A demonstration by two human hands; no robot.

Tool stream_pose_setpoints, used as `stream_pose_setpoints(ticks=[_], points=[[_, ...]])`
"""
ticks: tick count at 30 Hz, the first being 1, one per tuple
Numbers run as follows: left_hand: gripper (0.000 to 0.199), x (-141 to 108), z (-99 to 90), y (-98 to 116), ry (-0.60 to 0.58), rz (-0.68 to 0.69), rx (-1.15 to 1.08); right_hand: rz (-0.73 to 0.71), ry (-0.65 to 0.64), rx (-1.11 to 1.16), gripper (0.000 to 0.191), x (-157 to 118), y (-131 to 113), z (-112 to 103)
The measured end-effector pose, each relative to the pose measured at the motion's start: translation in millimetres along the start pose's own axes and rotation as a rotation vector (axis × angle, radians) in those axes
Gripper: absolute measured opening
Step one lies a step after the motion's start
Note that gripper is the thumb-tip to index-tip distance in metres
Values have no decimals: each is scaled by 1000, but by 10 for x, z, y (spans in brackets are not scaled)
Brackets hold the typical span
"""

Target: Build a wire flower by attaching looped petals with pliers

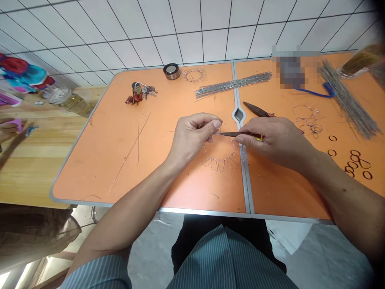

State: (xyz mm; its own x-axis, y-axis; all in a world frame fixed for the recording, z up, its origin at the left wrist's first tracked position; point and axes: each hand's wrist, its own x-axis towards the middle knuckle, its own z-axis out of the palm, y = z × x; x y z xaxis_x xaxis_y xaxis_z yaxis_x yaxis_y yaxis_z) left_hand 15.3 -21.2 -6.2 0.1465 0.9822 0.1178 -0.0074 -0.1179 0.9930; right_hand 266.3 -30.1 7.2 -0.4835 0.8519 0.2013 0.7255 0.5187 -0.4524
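Observation:
My left hand (195,134) pinches the upper left part of a thin wire ring (220,159), which has small wire loops around its lower edge. From the right, my right hand (270,138) grips slim dark pliers (236,134); their tip is at the wire beside my left fingertips. Whether the tip is closed on the wire is too small to tell. Dark scissors (257,109) lie just beyond my right hand. Two straight wires (129,154) cross on the orange table (99,160) to the left.
Behind my hands lie a wire bundle (233,85), a tape roll (171,71) and keys (144,93). On the right are tangled wires (309,120), dark rings (355,160), a second wire bundle (350,98) and a jar (361,62). Another jar (70,100) stands at the left.

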Motion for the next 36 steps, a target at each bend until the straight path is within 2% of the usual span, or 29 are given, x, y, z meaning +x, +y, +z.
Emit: stream_pose_setpoints(ticks=[18,36], points=[[39,10,11,-14,-21,-10,9,20,-37,8,49,2,-52,-9],[35,28,15,-47,-77,23,-37,96,-98,-45,57,-9,-95,-45]])
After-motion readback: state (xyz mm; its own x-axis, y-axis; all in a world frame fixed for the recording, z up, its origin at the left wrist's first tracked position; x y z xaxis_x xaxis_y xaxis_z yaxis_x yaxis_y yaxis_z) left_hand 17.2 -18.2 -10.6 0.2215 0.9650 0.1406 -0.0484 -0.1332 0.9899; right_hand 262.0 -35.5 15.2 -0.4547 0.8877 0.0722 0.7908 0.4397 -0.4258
